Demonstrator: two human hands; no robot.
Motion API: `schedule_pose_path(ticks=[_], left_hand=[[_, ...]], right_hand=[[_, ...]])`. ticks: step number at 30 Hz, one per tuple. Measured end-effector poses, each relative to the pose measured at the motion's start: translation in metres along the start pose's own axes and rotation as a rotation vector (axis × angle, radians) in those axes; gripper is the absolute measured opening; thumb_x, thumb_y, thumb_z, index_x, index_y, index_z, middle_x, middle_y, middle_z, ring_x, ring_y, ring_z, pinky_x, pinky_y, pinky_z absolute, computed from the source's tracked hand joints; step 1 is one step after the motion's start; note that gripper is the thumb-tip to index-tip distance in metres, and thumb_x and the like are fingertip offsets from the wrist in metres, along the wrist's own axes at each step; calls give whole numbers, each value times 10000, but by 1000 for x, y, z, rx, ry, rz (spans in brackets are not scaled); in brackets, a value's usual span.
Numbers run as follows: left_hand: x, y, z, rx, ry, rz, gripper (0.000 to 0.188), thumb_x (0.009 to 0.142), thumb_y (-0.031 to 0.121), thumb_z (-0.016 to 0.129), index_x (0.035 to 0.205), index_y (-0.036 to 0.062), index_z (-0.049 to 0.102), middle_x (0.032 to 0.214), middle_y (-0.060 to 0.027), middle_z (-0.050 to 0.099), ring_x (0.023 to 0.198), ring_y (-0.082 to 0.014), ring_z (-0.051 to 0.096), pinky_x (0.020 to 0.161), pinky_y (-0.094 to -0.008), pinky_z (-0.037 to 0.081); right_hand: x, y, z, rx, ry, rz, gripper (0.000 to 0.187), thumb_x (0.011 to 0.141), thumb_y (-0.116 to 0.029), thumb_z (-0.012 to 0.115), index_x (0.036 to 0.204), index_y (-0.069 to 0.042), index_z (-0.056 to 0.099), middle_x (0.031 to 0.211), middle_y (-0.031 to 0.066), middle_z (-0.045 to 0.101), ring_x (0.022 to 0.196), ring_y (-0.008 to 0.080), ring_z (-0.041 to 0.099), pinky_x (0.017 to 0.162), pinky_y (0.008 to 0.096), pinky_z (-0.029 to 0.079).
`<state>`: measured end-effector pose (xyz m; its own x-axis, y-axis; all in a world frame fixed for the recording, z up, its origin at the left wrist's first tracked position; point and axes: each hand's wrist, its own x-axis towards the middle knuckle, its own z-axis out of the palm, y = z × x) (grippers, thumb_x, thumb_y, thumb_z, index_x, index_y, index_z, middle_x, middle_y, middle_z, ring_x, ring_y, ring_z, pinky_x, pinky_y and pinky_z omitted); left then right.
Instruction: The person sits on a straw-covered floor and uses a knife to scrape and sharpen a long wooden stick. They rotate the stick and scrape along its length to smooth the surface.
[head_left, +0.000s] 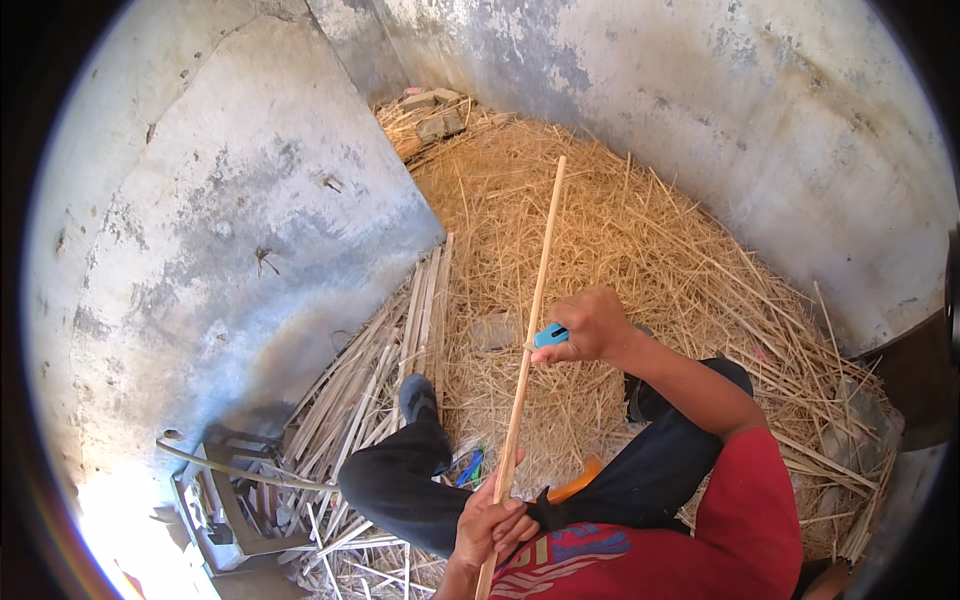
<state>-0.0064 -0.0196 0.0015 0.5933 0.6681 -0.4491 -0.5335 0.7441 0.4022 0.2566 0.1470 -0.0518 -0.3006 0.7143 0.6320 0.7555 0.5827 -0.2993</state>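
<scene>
A long, pale bamboo strip (541, 262) runs from my lap up and slightly right, over the floor. My left hand (490, 527) is closed around its lower part, close to my waist. Higher up, my right hand (592, 322) grips a small blue-handled tool (550, 336), knuckles turned outward. The tool's end meets the strip about midway along it. Its blade is too small to make out, so I cannot tell whether it is a knife or a scraper.
Shavings (630, 230) cover the floor. A stack of bamboo strips (400, 320) lies left of my foot, beside a wooden frame (235, 500). Bricks (440, 122) sit in the far corner between plastered walls (250, 180). An orange object (580, 478) lies between my legs.
</scene>
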Motion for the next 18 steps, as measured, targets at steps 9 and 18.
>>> schedule_pose_path(ticks=[9, 18], left_hand=[[-5, -8, -6, 79, -20, -60, 643, 899, -1, 427, 1488, 86, 184, 483, 28, 290, 366, -84, 293, 501, -255, 319], [-22, -10, -15, 64, -78, -94, 651, 896, -3, 426, 1490, 86, 174, 477, 19, 324, 372, -88, 324, 503, -255, 319]], right_hand=[[3, 68, -5, -168, -63, 268, 715, 760, -799, 461, 532, -125, 533, 416, 9, 459, 349, 165, 464, 347, 304, 348], [8, 74, -10, -203, 8, 175, 747, 787, -827, 344, 494, -147, 440, 405, -10, 375, 354, 157, 441, 340, 314, 346]])
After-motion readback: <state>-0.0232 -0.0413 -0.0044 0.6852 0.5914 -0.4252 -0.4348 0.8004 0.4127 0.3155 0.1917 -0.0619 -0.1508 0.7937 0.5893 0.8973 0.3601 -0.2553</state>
